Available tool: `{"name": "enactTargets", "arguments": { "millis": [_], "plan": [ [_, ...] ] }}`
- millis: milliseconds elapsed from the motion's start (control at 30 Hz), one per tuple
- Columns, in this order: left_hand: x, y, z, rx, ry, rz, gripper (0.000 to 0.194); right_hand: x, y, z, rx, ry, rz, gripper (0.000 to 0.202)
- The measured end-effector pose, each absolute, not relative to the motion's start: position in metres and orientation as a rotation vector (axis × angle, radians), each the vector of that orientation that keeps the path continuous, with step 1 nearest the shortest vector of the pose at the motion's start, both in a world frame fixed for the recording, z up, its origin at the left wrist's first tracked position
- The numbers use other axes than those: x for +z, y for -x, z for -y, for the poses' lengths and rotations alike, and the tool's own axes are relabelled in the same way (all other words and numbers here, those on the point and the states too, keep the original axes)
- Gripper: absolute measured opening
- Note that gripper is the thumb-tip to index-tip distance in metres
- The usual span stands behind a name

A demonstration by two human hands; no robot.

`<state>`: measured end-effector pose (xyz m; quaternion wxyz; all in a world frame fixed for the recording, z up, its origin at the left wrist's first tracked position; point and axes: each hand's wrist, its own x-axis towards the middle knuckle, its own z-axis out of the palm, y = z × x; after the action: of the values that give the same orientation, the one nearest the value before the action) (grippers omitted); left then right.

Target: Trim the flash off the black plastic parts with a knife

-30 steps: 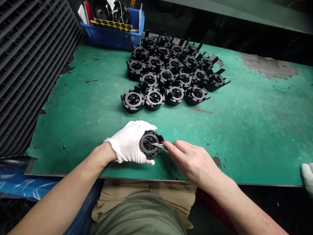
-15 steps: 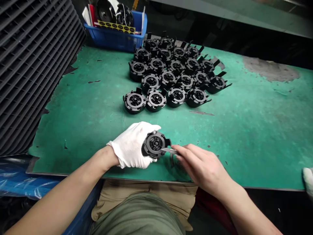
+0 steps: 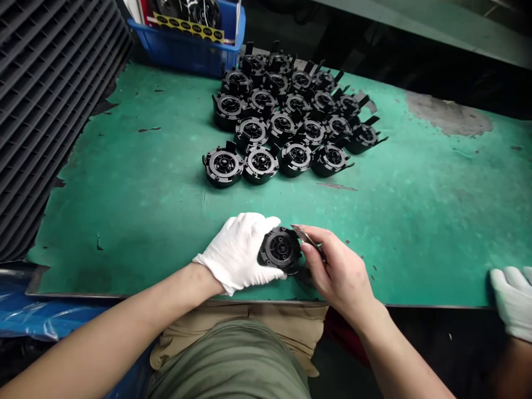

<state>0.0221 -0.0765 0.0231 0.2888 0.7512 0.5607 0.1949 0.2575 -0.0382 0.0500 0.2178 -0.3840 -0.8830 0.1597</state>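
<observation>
My left hand [image 3: 243,252], in a white glove, is closed around the left side of a round black plastic housing [image 3: 281,249]. The housing's ribbed face with a central hub is turned up toward me, just above the green mat. My bare right hand [image 3: 338,266] grips a small knife [image 3: 307,241] with a thin metal blade. The blade lies at the upper right rim of the housing; whether it touches cannot be made out. Several similar black housings [image 3: 296,158] stand in rows farther back on the mat, some with upright tabs.
A blue bin [image 3: 183,52] holding black parts and a yellow label strip [image 3: 189,27] stands at the back left. Dark slatted panels [image 3: 54,111] line the left side. Another person's gloved hand [image 3: 513,296] rests at the right edge of the green mat [image 3: 415,221].
The knife has moved from the housing's face to its upper right rim, now angled up and left. The held housing has turned slightly. More of the other person's glove shows.
</observation>
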Motion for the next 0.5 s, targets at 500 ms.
{"name": "enactTargets", "arguments": {
  "millis": [500],
  "plan": [
    [0.032, 0.043, 0.067, 0.82, -1.836, -1.431, 0.103, 0.057, -0.261, 0.075, 0.631, 0.948, 2.445, 0.039]
  ]
}}
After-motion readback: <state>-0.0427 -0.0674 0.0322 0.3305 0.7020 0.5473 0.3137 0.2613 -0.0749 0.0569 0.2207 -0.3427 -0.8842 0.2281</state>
